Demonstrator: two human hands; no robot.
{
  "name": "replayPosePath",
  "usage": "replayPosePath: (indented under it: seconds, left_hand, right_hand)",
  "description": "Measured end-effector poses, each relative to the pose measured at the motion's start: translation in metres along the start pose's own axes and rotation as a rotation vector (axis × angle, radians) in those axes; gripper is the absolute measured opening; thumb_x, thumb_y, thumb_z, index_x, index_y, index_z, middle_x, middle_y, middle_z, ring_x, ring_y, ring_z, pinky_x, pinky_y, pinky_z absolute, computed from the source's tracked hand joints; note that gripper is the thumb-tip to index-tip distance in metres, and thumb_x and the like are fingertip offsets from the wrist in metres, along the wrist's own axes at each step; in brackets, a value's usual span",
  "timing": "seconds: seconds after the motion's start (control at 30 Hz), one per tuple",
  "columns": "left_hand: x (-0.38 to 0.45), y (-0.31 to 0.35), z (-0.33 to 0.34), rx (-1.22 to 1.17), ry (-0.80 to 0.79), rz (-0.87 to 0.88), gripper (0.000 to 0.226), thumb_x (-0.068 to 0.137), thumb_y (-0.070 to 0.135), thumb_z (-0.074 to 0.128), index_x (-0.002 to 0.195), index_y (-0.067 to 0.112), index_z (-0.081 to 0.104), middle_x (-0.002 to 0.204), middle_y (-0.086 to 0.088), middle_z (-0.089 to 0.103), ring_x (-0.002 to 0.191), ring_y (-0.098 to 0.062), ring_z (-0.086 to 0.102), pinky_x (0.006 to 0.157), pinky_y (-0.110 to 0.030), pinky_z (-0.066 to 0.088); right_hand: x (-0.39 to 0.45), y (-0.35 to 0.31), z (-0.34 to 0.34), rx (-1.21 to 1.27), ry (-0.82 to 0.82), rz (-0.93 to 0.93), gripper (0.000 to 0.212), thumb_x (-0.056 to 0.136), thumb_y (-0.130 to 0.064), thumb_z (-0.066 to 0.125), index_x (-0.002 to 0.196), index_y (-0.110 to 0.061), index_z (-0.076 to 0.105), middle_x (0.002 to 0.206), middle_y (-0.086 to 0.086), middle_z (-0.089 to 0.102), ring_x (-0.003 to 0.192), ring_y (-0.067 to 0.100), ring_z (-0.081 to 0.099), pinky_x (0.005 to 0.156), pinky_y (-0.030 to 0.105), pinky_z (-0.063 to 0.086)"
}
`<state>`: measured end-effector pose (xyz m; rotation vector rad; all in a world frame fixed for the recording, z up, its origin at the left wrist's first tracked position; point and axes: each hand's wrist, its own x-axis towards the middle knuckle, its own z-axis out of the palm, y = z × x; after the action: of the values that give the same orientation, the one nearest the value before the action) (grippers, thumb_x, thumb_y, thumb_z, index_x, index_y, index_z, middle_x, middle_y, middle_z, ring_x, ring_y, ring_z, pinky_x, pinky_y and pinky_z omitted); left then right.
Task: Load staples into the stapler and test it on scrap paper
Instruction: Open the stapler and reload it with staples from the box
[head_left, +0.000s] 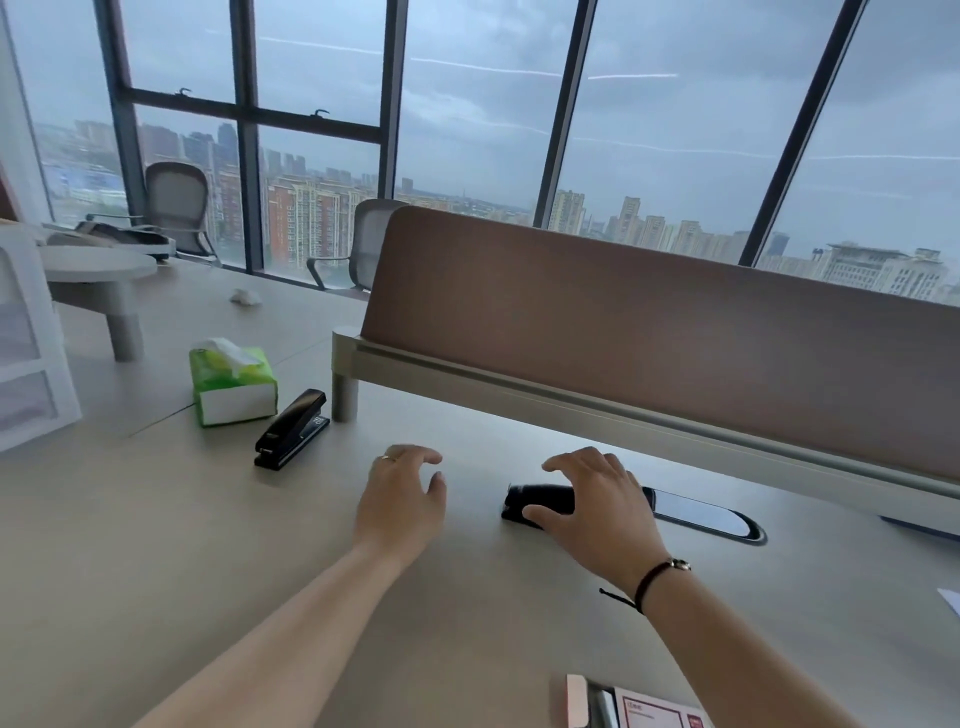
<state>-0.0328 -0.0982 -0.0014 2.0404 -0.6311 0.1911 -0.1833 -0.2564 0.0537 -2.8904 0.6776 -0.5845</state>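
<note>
tall windows with a grey city skyline stand behind a pale worktop (156, 545) and its brown divider panel (649, 332). right hand (597, 506) reaches over a small black stapler (540, 503) lying near the middle of the worktop — thumb at its near side, fingers spread and arched above it, whether they touch it i cannot tell. left hand (402, 501) hovers just to the left with loosely curled fingers, holding nothing. a larger black stapler (292, 435) lies farther left, beside a green tissue box (234, 387). a pink-edged booklet (634, 701) sits at the near edge — a dark oval cable slot (706, 514) lies just beyond the right hand.
</note>
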Motion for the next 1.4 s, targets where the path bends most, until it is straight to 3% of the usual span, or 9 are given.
replayPosePath:
  seconds: [0.13, 0.23, 0.4, 0.57, 0.83, 0.9, 1.07, 1.3, 1.4]
  left_hand:
    - [0.028, -0.039, -0.051, 0.164, 0.192, -0.130, 0.036, 0.089, 0.019, 0.061, 0.124, 0.014, 0.060, 0.138, -0.012, 0.049, 0.131, -0.031, 0.039, 0.107, -0.042, 0.039]
    - [0.045, -0.065, -0.080, 0.278, 0.254, -0.203, 0.043, 0.086, 0.019, 0.062, 0.128, 0.011, 0.056, 0.142, -0.020, 0.045, 0.133, -0.037, 0.037, 0.112, -0.046, 0.035]
    - [0.058, -0.091, -0.103, 0.155, 0.191, -0.327, 0.042, 0.094, 0.019, 0.057, 0.133, 0.009, 0.048, 0.132, -0.019, 0.055, 0.120, -0.038, 0.052, 0.097, -0.044, 0.045]
    - [0.055, -0.097, -0.104, 0.116, 0.152, -0.298, 0.036, 0.094, 0.016, 0.055, 0.130, 0.008, 0.056, 0.126, -0.017, 0.061, 0.117, -0.037, 0.055, 0.095, -0.040, 0.045]
    - [0.010, -0.084, -0.119, 0.093, -0.219, -0.101, 0.036, 0.096, 0.016, 0.056, 0.132, 0.020, 0.054, 0.129, -0.006, 0.062, 0.119, -0.025, 0.056, 0.095, -0.028, 0.039]
    - [-0.006, -0.079, -0.125, 0.057, -0.233, -0.078, 0.034, 0.097, 0.015, 0.057, 0.130, 0.019, 0.055, 0.125, -0.003, 0.063, 0.113, -0.020, 0.057, 0.089, -0.024, 0.037]
    - [-0.054, -0.054, -0.137, -0.001, -0.194, -0.011, 0.028, 0.096, 0.017, 0.059, 0.123, 0.018, 0.059, 0.110, 0.007, 0.063, 0.101, -0.012, 0.056, 0.076, -0.014, 0.032]
    - [-0.138, 0.000, -0.120, -0.059, -0.336, 0.204, 0.019, 0.090, 0.025, 0.068, 0.107, 0.034, 0.066, 0.101, 0.017, 0.069, 0.098, 0.001, 0.060, 0.083, -0.008, 0.041]
    - [-0.174, 0.027, -0.108, -0.062, -0.461, 0.308, 0.026, 0.090, 0.030, 0.067, 0.116, 0.037, 0.065, 0.103, 0.023, 0.069, 0.102, 0.002, 0.060, 0.091, -0.019, 0.047]
  right_hand:
    - [0.009, -0.049, 0.020, 0.027, -0.066, -0.107, 0.046, 0.086, -0.051, 0.060, 0.128, -0.032, 0.055, 0.130, -0.009, 0.055, 0.122, 0.014, 0.049, 0.103, 0.030, 0.040]
    - [0.015, -0.095, 0.041, 0.404, -0.223, 0.031, 0.051, 0.086, -0.044, 0.066, 0.132, -0.032, 0.049, 0.126, -0.008, 0.057, 0.114, 0.014, 0.056, 0.096, 0.033, 0.050]
    - [0.025, -0.153, 0.078, 0.796, -0.298, 0.178, 0.054, 0.087, -0.034, 0.068, 0.135, -0.030, 0.045, 0.119, -0.008, 0.061, 0.100, 0.009, 0.060, 0.071, 0.020, 0.049]
    - [0.027, -0.165, 0.098, 0.829, -0.198, 0.219, 0.047, 0.089, -0.028, 0.066, 0.132, -0.027, 0.048, 0.113, -0.007, 0.062, 0.090, 0.000, 0.060, 0.053, 0.007, 0.044]
    - [0.024, -0.164, 0.096, 0.813, -0.124, 0.219, 0.071, 0.084, -0.033, 0.073, 0.145, -0.020, 0.039, 0.140, -0.007, 0.050, 0.124, 0.013, 0.051, 0.105, 0.031, 0.044]
    - [0.019, -0.163, 0.092, 0.838, -0.137, 0.197, 0.061, 0.084, -0.030, 0.074, 0.138, -0.017, 0.049, 0.134, -0.005, 0.056, 0.127, 0.014, 0.051, 0.104, 0.025, 0.040]
    - [-0.023, -0.151, 0.068, 0.971, -0.175, 0.206, 0.042, 0.079, -0.023, 0.081, 0.115, -0.013, 0.062, 0.106, 0.002, 0.072, 0.097, 0.015, 0.068, 0.086, 0.025, 0.054]
    - [-0.133, -0.103, 0.019, 0.993, -0.099, 0.240, 0.033, 0.074, -0.026, 0.085, 0.101, -0.023, 0.065, 0.090, -0.005, 0.076, 0.085, 0.004, 0.071, 0.077, 0.021, 0.055]
    - [-0.180, -0.073, -0.011, 0.966, -0.120, 0.265, 0.033, 0.071, -0.028, 0.086, 0.098, -0.021, 0.068, 0.089, -0.003, 0.078, 0.083, 0.010, 0.073, 0.079, 0.028, 0.058]
